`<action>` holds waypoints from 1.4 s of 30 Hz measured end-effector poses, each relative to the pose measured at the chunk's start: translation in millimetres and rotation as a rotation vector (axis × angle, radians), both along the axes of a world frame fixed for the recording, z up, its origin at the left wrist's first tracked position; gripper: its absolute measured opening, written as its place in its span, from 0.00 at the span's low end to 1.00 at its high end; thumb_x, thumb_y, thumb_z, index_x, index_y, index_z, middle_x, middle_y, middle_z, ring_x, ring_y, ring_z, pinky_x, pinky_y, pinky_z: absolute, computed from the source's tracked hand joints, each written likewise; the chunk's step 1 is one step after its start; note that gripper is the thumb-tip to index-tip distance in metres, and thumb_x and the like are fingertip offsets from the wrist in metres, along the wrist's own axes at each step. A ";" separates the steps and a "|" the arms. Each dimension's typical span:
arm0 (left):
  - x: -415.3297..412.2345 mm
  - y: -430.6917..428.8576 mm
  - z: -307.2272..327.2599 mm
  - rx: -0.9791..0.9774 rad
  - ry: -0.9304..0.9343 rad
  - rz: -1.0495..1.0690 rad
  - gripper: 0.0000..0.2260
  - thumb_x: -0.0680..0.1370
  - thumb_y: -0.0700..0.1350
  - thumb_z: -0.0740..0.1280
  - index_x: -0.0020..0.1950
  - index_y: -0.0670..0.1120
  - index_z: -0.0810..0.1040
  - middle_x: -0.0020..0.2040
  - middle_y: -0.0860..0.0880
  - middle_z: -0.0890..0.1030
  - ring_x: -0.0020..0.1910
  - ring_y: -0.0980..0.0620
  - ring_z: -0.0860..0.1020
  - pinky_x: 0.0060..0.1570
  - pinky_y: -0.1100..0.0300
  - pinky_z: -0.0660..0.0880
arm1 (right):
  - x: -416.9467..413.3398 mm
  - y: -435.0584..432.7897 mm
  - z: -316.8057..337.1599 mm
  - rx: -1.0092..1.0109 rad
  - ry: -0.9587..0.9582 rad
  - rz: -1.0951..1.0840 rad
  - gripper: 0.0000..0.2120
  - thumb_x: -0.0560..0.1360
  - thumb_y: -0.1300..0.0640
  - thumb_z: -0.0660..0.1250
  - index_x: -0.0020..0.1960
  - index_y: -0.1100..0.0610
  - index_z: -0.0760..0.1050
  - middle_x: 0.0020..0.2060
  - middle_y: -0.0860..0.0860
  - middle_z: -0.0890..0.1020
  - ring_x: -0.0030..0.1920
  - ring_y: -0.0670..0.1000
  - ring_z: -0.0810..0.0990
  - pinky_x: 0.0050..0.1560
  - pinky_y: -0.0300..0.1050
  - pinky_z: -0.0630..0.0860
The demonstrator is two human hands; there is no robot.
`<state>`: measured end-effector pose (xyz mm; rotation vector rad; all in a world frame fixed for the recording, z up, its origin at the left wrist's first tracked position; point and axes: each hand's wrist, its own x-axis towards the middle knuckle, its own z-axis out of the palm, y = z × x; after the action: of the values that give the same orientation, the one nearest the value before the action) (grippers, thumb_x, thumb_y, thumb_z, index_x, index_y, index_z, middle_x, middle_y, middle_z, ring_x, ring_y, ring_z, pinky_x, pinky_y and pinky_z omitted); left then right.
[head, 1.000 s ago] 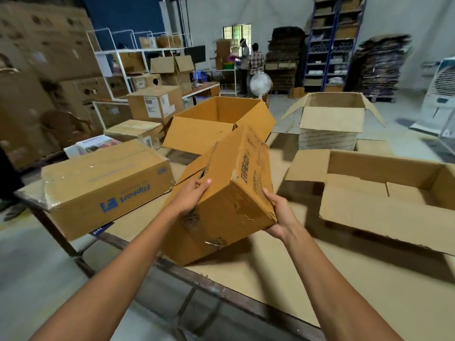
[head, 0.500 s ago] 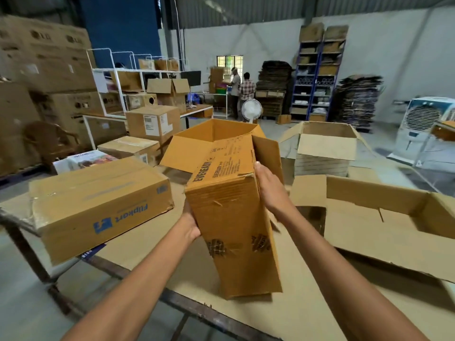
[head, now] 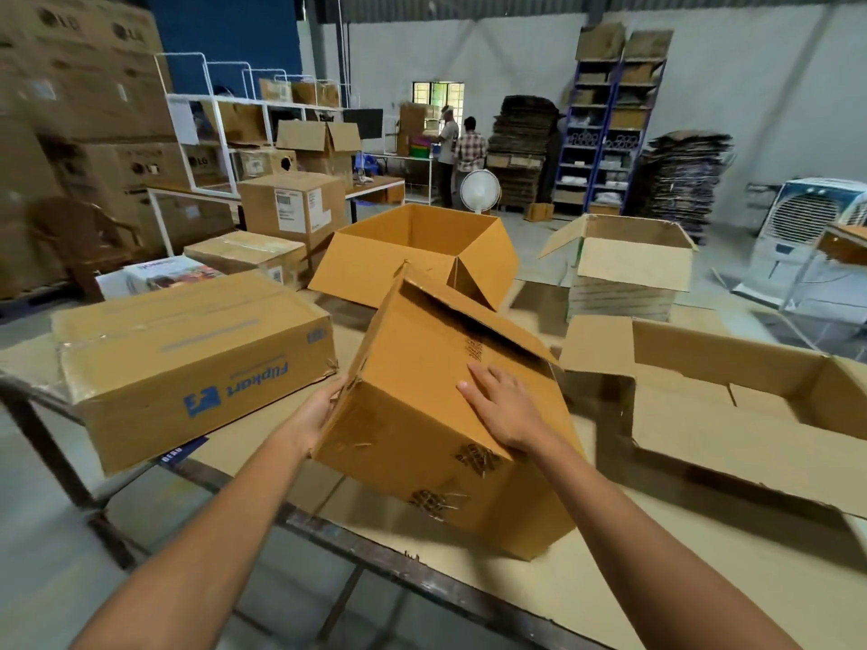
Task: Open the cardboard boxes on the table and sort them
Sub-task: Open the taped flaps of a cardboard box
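Observation:
A tan cardboard box (head: 422, 368) with torn tape marks sits tilted at the near edge of the table (head: 666, 584), its far flaps loosely closed. My left hand (head: 319, 408) grips its left corner edge, thumb on the near face and fingers hidden behind. My right hand (head: 504, 408) lies flat on the upper face with straight fingers. A taped Flipkart box (head: 187, 363) lies closed to the left. Open boxes stand behind: an orange one (head: 375, 269), a pale one (head: 628, 267), and a wide low one (head: 750, 443) at right.
The table's metal front rail (head: 422, 572) runs just below the held box. More closed boxes (head: 291, 208) sit at the back left, next to a brown chair (head: 84, 236). An air cooler (head: 802, 227) stands at the far right, and two people (head: 462, 152) stand far back.
The box has been turned from standing on end to lying tilted with a broad face up. My right hand moved from its far side onto that top face.

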<state>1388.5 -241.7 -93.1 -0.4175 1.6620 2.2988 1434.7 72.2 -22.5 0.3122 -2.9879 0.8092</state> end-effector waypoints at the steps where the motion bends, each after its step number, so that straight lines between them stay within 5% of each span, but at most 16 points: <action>1: -2.5 -17.2 -6.2 -0.088 -0.032 -0.007 0.19 0.72 0.61 0.75 0.54 0.49 0.79 0.43 0.48 0.79 0.41 0.49 0.77 0.45 0.53 0.75 | -2.1 0.3 -9.7 0.039 -0.019 -0.029 0.36 0.75 0.25 0.42 0.80 0.39 0.51 0.80 0.51 0.56 0.78 0.60 0.54 0.75 0.67 0.53; 6: 41.1 -3.1 30.5 -0.230 -0.142 -0.032 0.19 0.82 0.56 0.62 0.36 0.46 0.76 0.28 0.49 0.79 0.27 0.50 0.78 0.33 0.59 0.76 | -4.7 -25.9 -24.9 0.182 -0.052 -0.037 0.34 0.78 0.28 0.43 0.80 0.40 0.51 0.81 0.52 0.53 0.79 0.60 0.50 0.75 0.69 0.47; 9: 39.9 -3.3 25.9 -0.211 -0.111 -0.004 0.19 0.85 0.53 0.56 0.37 0.47 0.72 0.25 0.51 0.77 0.22 0.53 0.77 0.24 0.65 0.73 | -5.2 -38.1 -31.5 0.255 -0.054 -0.036 0.34 0.78 0.29 0.44 0.80 0.41 0.53 0.80 0.53 0.55 0.79 0.61 0.52 0.74 0.70 0.49; 14: 28.6 -9.8 29.0 -0.149 -0.073 -0.071 0.16 0.85 0.53 0.56 0.47 0.47 0.77 0.33 0.48 0.81 0.33 0.51 0.81 0.34 0.60 0.78 | 2.8 -51.2 -43.2 0.368 0.010 -0.059 0.32 0.77 0.28 0.47 0.75 0.43 0.61 0.74 0.54 0.66 0.73 0.60 0.61 0.72 0.70 0.54; 17: 19.8 -2.3 33.7 -0.388 -0.037 -0.145 0.12 0.84 0.50 0.59 0.59 0.45 0.75 0.48 0.44 0.83 0.46 0.47 0.81 0.41 0.56 0.76 | 4.0 -52.4 -44.7 0.341 0.042 -0.095 0.32 0.77 0.29 0.49 0.74 0.43 0.63 0.72 0.53 0.68 0.72 0.59 0.63 0.72 0.69 0.56; 20: 4.2 -1.3 24.8 -0.792 0.156 -0.163 0.27 0.75 0.58 0.64 0.71 0.49 0.68 0.64 0.46 0.78 0.60 0.46 0.77 0.58 0.50 0.75 | 8.5 -53.5 -40.8 0.332 0.056 -0.135 0.29 0.78 0.31 0.52 0.72 0.46 0.68 0.70 0.52 0.71 0.70 0.58 0.65 0.71 0.66 0.60; 23: -25.5 0.4 7.9 -1.024 0.291 -0.179 0.39 0.67 0.65 0.63 0.76 0.51 0.62 0.70 0.45 0.71 0.69 0.43 0.71 0.68 0.45 0.69 | 9.4 -52.8 -36.2 0.307 0.113 -0.229 0.23 0.79 0.36 0.56 0.64 0.49 0.74 0.62 0.51 0.78 0.64 0.55 0.70 0.65 0.60 0.65; 27: -29.4 18.9 19.7 -1.220 0.439 -0.155 0.36 0.77 0.52 0.68 0.80 0.49 0.55 0.76 0.42 0.63 0.74 0.40 0.63 0.72 0.45 0.64 | 2.0 -43.8 -33.0 0.302 0.153 -0.308 0.16 0.80 0.42 0.57 0.57 0.50 0.76 0.55 0.50 0.81 0.58 0.52 0.72 0.60 0.55 0.69; 32: -65.1 25.6 25.8 -1.386 0.614 -0.263 0.33 0.78 0.43 0.68 0.80 0.52 0.58 0.80 0.44 0.57 0.77 0.41 0.55 0.74 0.44 0.60 | -32.5 -25.5 -30.3 0.285 0.252 -0.390 0.19 0.78 0.49 0.65 0.67 0.50 0.72 0.66 0.52 0.72 0.66 0.53 0.69 0.66 0.54 0.67; 37: -109.9 25.1 38.4 -1.435 0.773 -0.266 0.14 0.78 0.44 0.67 0.63 0.50 0.78 0.66 0.49 0.76 0.68 0.45 0.70 0.66 0.45 0.69 | -86.3 8.9 -23.3 0.453 0.128 -0.325 0.15 0.77 0.54 0.64 0.63 0.50 0.72 0.62 0.53 0.75 0.64 0.55 0.72 0.64 0.59 0.69; 42: -156.7 26.8 79.1 -0.962 0.707 -0.038 0.04 0.74 0.44 0.75 0.45 0.53 0.82 0.46 0.53 0.84 0.46 0.53 0.80 0.46 0.57 0.75 | -144.2 41.5 30.8 0.446 0.250 -0.403 0.15 0.72 0.60 0.65 0.58 0.53 0.80 0.50 0.53 0.83 0.52 0.57 0.79 0.51 0.51 0.77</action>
<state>1231.8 -214.8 -14.0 0.3203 3.0271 1.5161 1290.5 113.7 8.3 -0.1706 -2.8108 0.0592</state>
